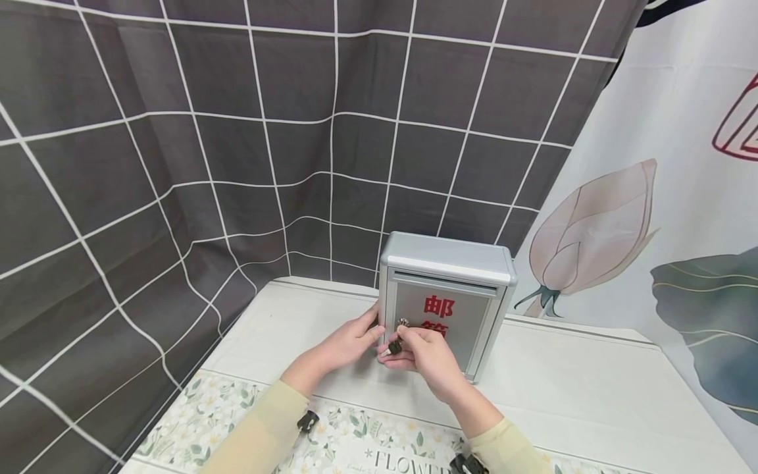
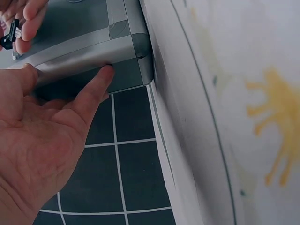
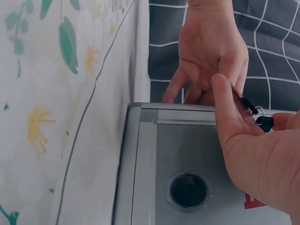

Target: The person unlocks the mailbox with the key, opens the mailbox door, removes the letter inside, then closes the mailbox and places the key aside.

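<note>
The grey metal mailbox (image 1: 444, 306) stands upright on the surface (image 1: 568, 362), which carries a white covering with a floral band and the printed word "FLOWER". Its front panel faces me and bears red characters (image 1: 439, 306); a narrow horizontal slot (image 1: 444, 283) runs near the top. The right wrist view shows a round dark opening (image 3: 188, 191) in the same panel.

My left hand (image 1: 349, 340) is open. Its fingers lie against the left side wall of the mailbox and its thumb is at the front edge.

My right hand (image 1: 423, 359) is in front of the panel. Thumb and index finger pinch the small black-headed keys (image 3: 265, 123), joined by a thin metal ring (image 3: 260, 111), just beside the round silver lock (image 1: 403, 322). One key hangs over the other fingers. I cannot tell whether a key blade is seated in the lock; the fingers hide that point.

A dark grey curtain (image 1: 296, 151) with a white grid hangs behind. To its right hangs a white fabric (image 1: 669, 112) printed with a pink bud and grey-green leaf.
</note>
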Available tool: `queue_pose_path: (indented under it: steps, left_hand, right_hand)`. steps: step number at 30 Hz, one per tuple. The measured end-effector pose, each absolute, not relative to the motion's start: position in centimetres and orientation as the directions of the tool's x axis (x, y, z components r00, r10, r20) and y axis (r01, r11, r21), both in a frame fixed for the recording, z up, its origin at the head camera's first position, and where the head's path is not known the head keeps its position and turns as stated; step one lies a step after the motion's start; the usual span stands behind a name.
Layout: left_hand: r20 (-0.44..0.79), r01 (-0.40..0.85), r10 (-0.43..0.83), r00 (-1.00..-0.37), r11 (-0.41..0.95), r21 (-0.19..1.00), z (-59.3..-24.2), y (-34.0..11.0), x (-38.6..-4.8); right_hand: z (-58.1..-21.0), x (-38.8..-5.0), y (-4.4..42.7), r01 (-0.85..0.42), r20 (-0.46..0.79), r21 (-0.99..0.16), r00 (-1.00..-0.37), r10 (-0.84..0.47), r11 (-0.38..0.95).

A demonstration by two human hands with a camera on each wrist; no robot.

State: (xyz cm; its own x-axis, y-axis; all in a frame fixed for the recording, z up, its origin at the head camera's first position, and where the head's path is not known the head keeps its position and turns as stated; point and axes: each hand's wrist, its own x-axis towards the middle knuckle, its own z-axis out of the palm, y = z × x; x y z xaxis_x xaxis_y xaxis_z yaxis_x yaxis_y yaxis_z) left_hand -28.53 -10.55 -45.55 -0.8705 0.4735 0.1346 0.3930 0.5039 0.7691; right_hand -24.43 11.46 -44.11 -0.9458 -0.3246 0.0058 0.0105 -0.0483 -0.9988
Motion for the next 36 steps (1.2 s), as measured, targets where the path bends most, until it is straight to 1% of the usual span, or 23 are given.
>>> queue_pose_path:
  steps: [6,18,27,36]
  left_hand:
    - [0.128,0.385,0.468,-0.874,0.508,0.771,-45.4,-10.6,-28.5]
    - [0.133,0.391,0.478,-0.868,0.493,0.777,-45.7,-10.6,-28.7]
    - [0.123,0.38,0.479,-0.869,0.487,0.787,-46.0,-10.6,-28.8]
    - [0.13,0.384,0.479,-0.868,0.485,0.785,-45.9,-10.6,-28.7]
  right_hand:
    - [-44.2,-24.6,11.5,0.053,-0.014,-0.994,-0.936,-0.352,-0.1]
    - [-44.1,-24.4,12.0,0.079,-0.027,-0.99,-0.919,-0.393,-0.116]
    - [-44.2,-23.3,12.5,0.076,-0.025,-0.992,-0.894,-0.448,-0.096]
    - [-44.4,-21.8,13.5,0.089,-0.012,-0.988,-0.86,-0.511,-0.125]
